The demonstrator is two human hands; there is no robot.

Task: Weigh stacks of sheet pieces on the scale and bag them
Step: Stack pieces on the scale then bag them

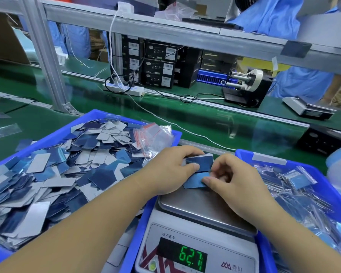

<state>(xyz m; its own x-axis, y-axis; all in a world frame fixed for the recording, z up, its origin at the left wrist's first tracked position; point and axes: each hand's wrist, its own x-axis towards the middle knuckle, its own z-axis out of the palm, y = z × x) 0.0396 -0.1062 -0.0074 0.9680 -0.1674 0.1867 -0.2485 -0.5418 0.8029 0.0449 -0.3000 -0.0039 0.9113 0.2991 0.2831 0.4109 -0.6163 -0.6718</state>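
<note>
Task status: weighing in progress; bagging of the present stack not yet begun.

The left hand (171, 170) grips a stack of sheet pieces (200, 162) above the far edge of the scale (197, 229), thumb on the top piece and fingers curled round the far side. The right hand (232, 178) pinches a single blue piece (195, 182) between thumb and forefinger, just below the stack and over the weighing pan (195, 205). Whether the stack rests on the pan or is held slightly clear of it cannot be told. The display (191, 258) shows green digits, so a load registers.

Completed work: the blue bin on the right (268, 157) holds many filled clear bags (301, 180), indicating that a number of stacks are already weighed and packed.

Remaining work: the blue bin on the left (98, 113) contains a large heap of loose pieces (53, 172), blue and grey faces mixed. A bundle of empty zip bags (154, 136) with red strips lies at its far right corner, next to the left hand. Judged by the heap, most of the task is outstanding. The present stack likely needs its count adjusted before it goes into a bag.
</note>
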